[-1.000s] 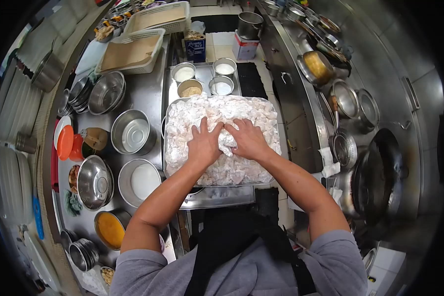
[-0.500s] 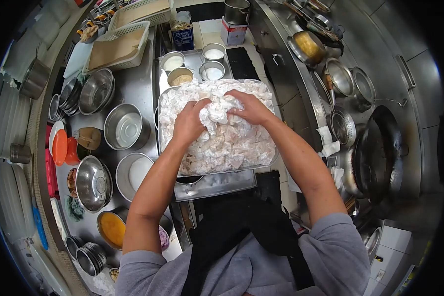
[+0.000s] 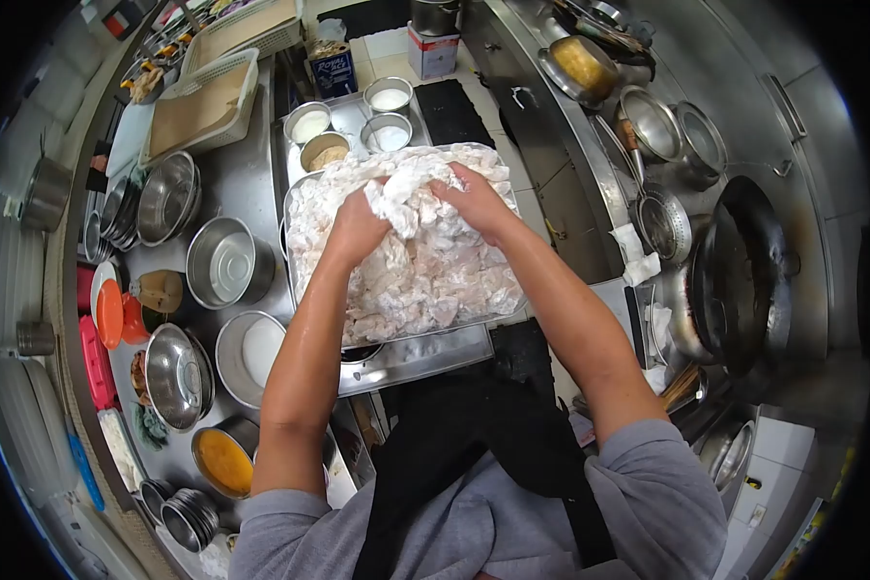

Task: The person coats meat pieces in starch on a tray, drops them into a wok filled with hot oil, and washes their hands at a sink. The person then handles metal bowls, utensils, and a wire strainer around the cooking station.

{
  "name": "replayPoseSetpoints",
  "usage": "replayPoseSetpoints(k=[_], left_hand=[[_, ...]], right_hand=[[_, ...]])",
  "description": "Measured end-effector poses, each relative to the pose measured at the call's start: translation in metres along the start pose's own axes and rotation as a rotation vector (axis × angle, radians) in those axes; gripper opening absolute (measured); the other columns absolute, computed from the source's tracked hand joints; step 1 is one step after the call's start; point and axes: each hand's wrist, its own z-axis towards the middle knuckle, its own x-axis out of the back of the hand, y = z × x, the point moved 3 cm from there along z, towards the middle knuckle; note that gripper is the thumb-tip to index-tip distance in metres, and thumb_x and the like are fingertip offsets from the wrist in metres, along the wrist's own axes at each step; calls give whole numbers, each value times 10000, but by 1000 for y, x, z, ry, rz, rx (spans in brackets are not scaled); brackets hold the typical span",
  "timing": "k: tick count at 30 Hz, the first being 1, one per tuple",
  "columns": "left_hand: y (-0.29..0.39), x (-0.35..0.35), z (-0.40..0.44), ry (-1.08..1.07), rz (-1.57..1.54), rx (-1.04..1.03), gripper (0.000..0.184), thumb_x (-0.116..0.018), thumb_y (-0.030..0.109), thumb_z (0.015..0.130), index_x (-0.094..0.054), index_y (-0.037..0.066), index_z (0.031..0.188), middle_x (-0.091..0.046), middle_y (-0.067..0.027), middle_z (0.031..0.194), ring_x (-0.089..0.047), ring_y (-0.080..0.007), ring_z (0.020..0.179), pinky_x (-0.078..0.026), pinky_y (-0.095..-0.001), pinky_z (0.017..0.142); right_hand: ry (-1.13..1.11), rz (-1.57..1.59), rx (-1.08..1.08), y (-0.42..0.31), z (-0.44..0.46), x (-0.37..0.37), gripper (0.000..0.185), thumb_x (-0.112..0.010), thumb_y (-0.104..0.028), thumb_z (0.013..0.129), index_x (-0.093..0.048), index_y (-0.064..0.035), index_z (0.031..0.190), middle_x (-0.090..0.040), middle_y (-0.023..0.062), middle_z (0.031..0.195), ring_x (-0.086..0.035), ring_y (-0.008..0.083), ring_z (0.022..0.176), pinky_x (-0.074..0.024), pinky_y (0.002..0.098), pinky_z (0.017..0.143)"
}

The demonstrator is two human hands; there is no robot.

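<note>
A large rectangular metal tray [image 3: 435, 332] is heaped with pale, flour-coated pieces that look like raw chicken [image 3: 425, 280]. My left hand [image 3: 360, 230] is at the left of the heap, fingers curled into a white, floury clump of chicken pieces [image 3: 408, 205]. From the other side, my right hand [image 3: 476, 203] grips the same clump, its thumb and fingers dusted white. The clump is bunched between both hands over the far half of the tray. Some fingertips are hidden in the flour and pieces.
Beyond the tray stand round tins with white powder [image 3: 389, 95] and tan powder [image 3: 326, 152]. On the left counter are metal bowls [image 3: 177, 377], a deep pot [image 3: 224, 261] and a container of orange liquid [image 3: 224, 459]. A dark wok [image 3: 744, 275] sits on the right.
Both hands have drawn up more of the coated pieces, and the clump between them looks bigger and higher. The whole view has shifted slightly, moving the tray leftward in frame.
</note>
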Motion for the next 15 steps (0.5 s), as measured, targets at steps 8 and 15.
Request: replayPoseSetpoints(k=[8,15], left_hand=[[-5,16,-11,28,-61,66,361,-634,135,815,-650,5,1151,-697,-161,1064,-661,-256,957,-488,-344,846],[-19,25,-22,29,46,109,380,-696,185,778,-648,10,1113,-687,-181,1049,-651,-324,969,-488,-381,871]], right_hand=[[23,-53,-32,-10,-8,24,340,-611,-329,942,-629,-23,1086,-635,71,1048,-549,164,961,-442,330,885],[-241,-199,93,-33,-20,16,214,-662,-258,896,-641,-60,976,-656,85,963,-568,173,932,-450,323,840]])
